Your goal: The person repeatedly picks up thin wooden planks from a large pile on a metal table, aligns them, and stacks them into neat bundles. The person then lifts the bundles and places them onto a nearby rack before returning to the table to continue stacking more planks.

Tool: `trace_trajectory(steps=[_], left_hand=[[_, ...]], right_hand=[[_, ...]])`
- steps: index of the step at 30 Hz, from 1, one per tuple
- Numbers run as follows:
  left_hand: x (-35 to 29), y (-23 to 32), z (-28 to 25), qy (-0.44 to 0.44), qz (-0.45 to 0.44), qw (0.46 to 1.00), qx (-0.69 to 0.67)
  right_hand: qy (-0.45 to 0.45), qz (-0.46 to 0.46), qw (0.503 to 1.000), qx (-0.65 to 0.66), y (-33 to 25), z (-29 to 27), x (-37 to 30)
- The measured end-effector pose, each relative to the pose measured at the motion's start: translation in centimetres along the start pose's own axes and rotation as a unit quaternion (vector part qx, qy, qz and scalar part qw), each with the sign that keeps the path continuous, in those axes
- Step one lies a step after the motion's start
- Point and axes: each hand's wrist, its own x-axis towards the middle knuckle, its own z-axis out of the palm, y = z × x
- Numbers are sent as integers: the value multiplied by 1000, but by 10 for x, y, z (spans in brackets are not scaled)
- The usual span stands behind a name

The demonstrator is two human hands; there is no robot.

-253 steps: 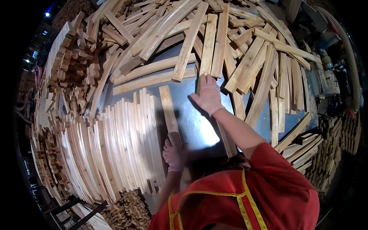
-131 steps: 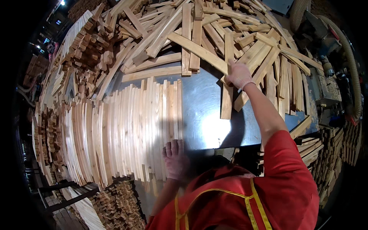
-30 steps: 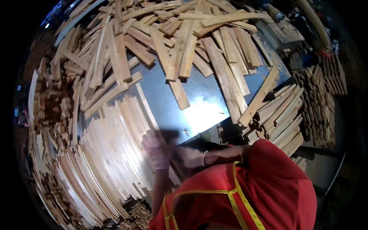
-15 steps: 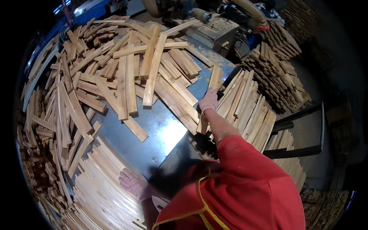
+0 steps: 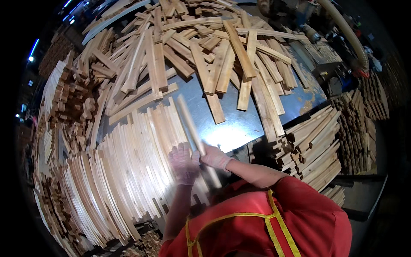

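Holding a long wooden strip [image 5: 187,114], the person's right hand [image 5: 215,157] has its fingers closed around it. The strip is a bit blurry and points from the near edge of the surface [image 5: 252,122] up toward the far edge. It is just beside the right end of a big row of strips [image 5: 137,158]. It is hard to tell if the strip touches the surface or is up in the air.

The left hand [image 5: 184,163] lies flat on the end of that row, with its fingers straight and not curled around anything. Its thumb is very near the strip, but nobody can tell if they touch.

A good part looks done. The row is long and neat, with the strips side by side, and it fills the left part of the surface by the near edge. The strip in the right hand does not look part of the row yet.

A lot looks left, too. A big messy pile of loose boards [image 5: 216,70] covers the surface toward its far edge, and some boards reach the near edge on the right. They cross each other and point every way. Past that right part of the near edge is a stack of wood [image 5: 314,143].
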Motion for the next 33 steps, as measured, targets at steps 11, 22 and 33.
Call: trace_trajectory(steps=[11, 22, 33], left_hand=[[-5, 23, 4, -143, -70, 984, 85], [11, 33, -13, -153, -98, 983, 31], [26, 74, -18, -130, -106, 982, 88]], right_hand=[[549, -28, 823, -146, 24, -207, 156], [340, -78, 937, 18, 21, -253, 142], [-23, -298, 941, -158, -22, -115, 143]])
